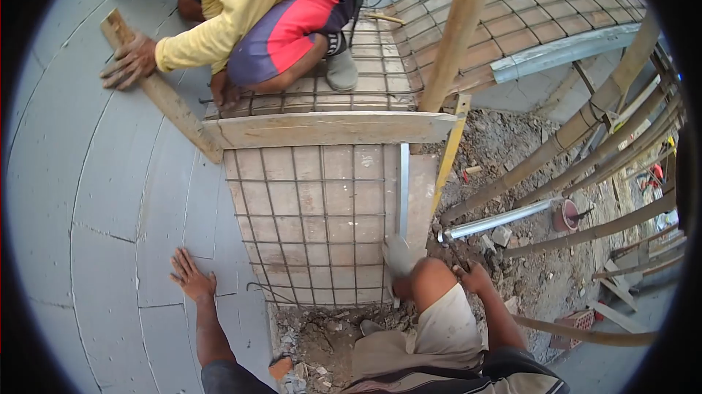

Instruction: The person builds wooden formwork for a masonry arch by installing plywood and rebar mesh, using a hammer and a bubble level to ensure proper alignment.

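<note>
My left hand [193, 277] lies flat with fingers spread against the grey block wall [110, 270]. My right hand [474, 277] is wrapped round the dark handle of a hammer [452, 249], its metal head pointing away from me beside my knee. Between my hands is a rebar grid [296, 215] over wooden formwork panels [336, 233]. A wooden board [329, 129] stands on edge across the top of this section. A metal strip [404, 189] runs along the panel's right side, near my raised foot [398, 256].
A person in a yellow shirt [263, 6] crouches on the upper formwork, one hand on a wooden plank [172, 105] against the wall. Bamboo poles [563, 142] slant across the right side. A bucket [565, 216] and a metal tube [497, 220] lie among rubble.
</note>
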Demonstrator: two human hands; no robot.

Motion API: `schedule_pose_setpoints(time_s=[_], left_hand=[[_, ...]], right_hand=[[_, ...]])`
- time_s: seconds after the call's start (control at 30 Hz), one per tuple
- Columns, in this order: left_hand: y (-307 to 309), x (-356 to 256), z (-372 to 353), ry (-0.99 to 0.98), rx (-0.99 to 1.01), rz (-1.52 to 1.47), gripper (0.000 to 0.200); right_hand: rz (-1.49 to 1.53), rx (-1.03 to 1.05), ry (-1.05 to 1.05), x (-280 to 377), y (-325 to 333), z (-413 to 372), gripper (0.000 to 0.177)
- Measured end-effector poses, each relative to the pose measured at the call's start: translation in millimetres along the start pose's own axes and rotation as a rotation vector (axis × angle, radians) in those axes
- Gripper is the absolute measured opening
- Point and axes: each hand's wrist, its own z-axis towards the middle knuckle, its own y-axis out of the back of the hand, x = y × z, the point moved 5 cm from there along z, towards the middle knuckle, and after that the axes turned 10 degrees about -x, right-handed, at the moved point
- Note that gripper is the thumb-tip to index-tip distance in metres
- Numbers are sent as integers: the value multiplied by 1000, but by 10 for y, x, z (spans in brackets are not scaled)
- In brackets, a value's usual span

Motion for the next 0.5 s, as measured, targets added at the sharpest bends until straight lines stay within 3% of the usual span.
schedule_pose_setpoints(time_s=[0.1,0.27,0.33,0.4,0.47,0.5], left_hand=[[119,-13,-15,20,106,7,124],[316,-51,28,47,219,-12,129],[304,-72,29,98,237,6,129],[262,-111,43,134,219,51,126],[579,-240,48,196,260,82,122],[655,-338,92,264,283,106,118]], right_hand=[[234,-74,-75,-211,96,-219,59],[120,-42,-140,-389,-86,100,57],[273,94,-13,-58,-55,351,61],[188,135,-21,-40,-221,808,60],[35,455,-17,244,-278,1157,58],[-8,451,97,95,-540,1392,58]])
